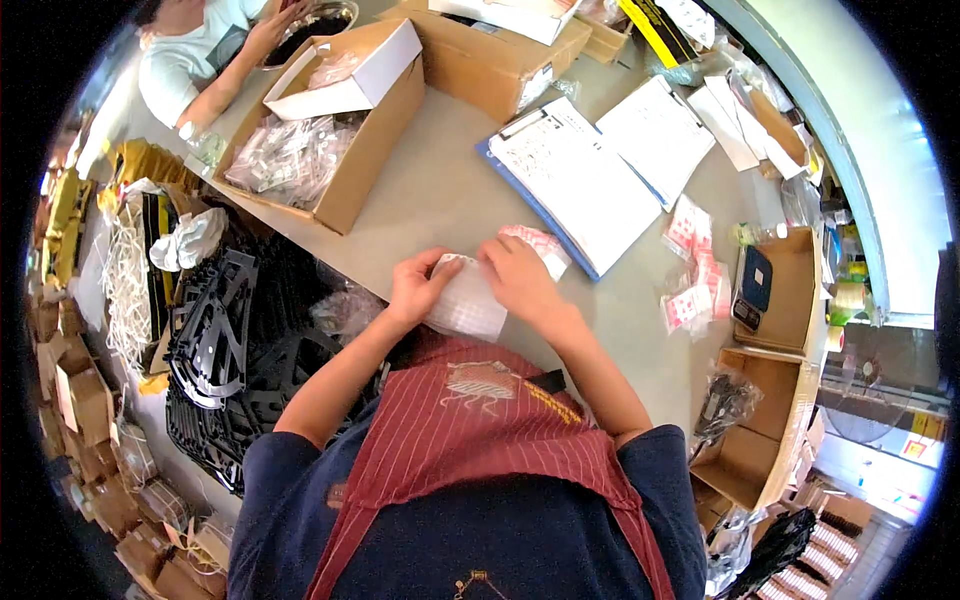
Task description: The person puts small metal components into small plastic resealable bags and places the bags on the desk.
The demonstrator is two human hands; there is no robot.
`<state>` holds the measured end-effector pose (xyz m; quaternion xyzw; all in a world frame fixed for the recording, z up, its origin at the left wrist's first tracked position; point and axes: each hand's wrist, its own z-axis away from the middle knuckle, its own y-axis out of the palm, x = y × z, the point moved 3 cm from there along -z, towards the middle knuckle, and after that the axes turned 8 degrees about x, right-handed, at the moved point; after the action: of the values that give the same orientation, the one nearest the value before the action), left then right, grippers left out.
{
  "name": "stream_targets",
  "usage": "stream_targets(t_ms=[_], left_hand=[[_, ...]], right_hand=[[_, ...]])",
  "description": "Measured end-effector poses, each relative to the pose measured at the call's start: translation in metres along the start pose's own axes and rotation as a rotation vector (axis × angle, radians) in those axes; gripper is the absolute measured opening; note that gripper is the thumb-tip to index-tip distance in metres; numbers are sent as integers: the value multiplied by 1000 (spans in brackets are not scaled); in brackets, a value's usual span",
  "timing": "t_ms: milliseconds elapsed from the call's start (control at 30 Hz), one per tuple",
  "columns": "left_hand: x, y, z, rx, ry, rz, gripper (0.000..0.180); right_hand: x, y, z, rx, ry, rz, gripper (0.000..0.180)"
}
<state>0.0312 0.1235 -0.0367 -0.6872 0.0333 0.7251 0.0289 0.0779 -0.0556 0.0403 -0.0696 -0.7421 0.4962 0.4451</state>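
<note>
A small white sheet (467, 300) with a faint grid pattern lies between my hands at the table's near edge; whether it is paper or a flat bag I cannot tell. My left hand (418, 288) is closed on its upper left edge, thumb on top. At its upper right, my right hand (522, 277) has curled fingers pinching the sheet. Just beyond the right hand, a red-and-white printed packet (540, 246) rests on the table, partly covered by that hand. The fingertips of the right hand are partly hidden.
Clipboards with papers (575, 170) lie ahead to the right, near more red-and-white packets (697, 262). A cardboard box of clear bags (375, 165) stands at left. Black plastic frames (215, 340) are piled below the table's left edge. Open boxes (745, 440) stand at right. Another person (200, 65) works far left.
</note>
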Motion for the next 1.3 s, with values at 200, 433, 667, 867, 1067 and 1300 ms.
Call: stream_targets(t_ms=[200, 433, 667, 867, 1067, 1300], left_hand=[[0, 2, 1, -6, -84, 54, 21], [7, 1, 0, -65, -96, -25, 23], [5, 3, -3, -31, -79, -12, 22], [-6, 7, 0, -45, -115, -4, 20], [-8, 8, 3, -78, -84, -29, 21], [-17, 5, -13, 26, -243, 180, 22]], right_hand=[[4, 5, 9, -85, -221, 232, 10], [-59, -28, 58, -213, 180, -5, 11], [-116, -32, 90, -453, 360, -797, 3], [-109, -32, 113, -219, 229, -223, 10], [-109, -30, 174, -208, 316, -544, 8], [-123, -47, 138, -491, 428, -1120, 5]])
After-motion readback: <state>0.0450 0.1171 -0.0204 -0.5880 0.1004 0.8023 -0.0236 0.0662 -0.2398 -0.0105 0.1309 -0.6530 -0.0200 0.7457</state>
